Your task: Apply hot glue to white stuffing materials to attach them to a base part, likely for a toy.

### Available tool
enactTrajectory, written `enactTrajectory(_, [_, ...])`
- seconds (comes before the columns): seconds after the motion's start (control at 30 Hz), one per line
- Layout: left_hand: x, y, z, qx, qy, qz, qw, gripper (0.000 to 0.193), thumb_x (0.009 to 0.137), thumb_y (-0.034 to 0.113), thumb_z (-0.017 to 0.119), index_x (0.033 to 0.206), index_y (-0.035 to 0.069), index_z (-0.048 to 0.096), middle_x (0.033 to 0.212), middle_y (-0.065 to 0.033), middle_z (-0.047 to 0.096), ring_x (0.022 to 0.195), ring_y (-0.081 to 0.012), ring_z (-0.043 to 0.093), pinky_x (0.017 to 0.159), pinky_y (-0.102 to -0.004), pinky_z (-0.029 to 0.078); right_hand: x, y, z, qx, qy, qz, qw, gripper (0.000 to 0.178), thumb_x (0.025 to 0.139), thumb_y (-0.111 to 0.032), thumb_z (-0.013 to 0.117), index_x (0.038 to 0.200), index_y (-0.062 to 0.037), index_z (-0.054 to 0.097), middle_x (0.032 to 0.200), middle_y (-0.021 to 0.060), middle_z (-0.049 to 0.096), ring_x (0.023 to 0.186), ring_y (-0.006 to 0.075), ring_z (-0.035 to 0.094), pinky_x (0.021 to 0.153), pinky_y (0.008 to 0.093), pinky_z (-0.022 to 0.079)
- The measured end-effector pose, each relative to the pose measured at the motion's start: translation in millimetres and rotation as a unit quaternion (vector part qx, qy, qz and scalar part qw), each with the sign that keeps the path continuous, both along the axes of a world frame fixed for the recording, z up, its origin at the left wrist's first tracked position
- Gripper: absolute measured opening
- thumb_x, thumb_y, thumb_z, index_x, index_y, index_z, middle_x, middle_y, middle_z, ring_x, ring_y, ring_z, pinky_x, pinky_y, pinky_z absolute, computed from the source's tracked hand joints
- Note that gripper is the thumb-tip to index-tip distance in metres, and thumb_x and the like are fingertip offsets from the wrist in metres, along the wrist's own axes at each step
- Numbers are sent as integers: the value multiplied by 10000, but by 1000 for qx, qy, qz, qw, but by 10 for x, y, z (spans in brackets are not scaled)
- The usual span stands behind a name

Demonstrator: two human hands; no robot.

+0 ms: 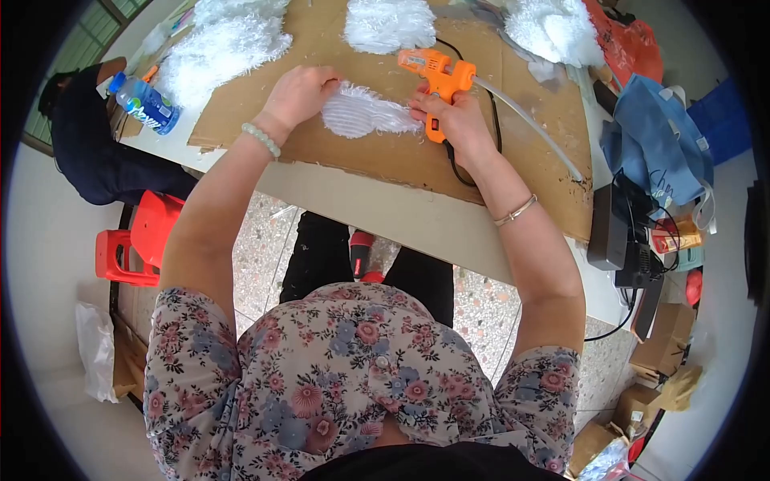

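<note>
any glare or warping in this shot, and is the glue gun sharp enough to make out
Head view: strong fisheye, with black corners and the red stool looking tipped toward the left rim; head view: the upper-right white fluffy pile is bright, losing some texture; head view: the orange glue gun reads clearly, no obvious motion blur.

Over the cardboard [345, 159] is the fabric [359, 112] — glue gun [446, 74] at its right, bottle [146, 106] far left.

Both arms [210, 200] reach forward. The left hand [300, 96] pinches; the right hand [455, 122] is curled in a grip, partly hard to see.
</note>
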State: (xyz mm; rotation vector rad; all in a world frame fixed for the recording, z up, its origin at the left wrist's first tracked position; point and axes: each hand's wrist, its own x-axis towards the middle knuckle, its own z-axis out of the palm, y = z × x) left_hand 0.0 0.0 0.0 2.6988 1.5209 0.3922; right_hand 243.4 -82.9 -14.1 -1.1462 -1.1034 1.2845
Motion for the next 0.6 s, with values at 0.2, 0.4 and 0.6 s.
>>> enactTrajectory(0.2, [217,-327,206,286,-200,-100,932,106,795,98,647,893,62,661,857,-100,635,773,-301,607,698,-389,500,3,10,-16,-12,-15,-4,1000,241,861,-106,616,1064,10,555,981,91,630,883,174,635,790,271,513])
enactTrajectory(0.4, [498,-740,-2,109,-152,-256,949,148,730,67,675,858,9,629,907,-100,594,894,-275,575,735,-358,491,7,1,4,5,2,-5,1000,224,859,-98,613,1052,3,560,967,88,634,886,159,630,779,270,508])
enactTrajectory(0.6, [590,-652,-98,17,-196,-222,955,49,785,36,597,814,-3,601,844,-111,611,829,-298,574,719,-377,481,-60,-39,88,103,47,-45,993,200,865,-97,603,1039,-3,570,936,57,622,932,147,605,783,288,509])
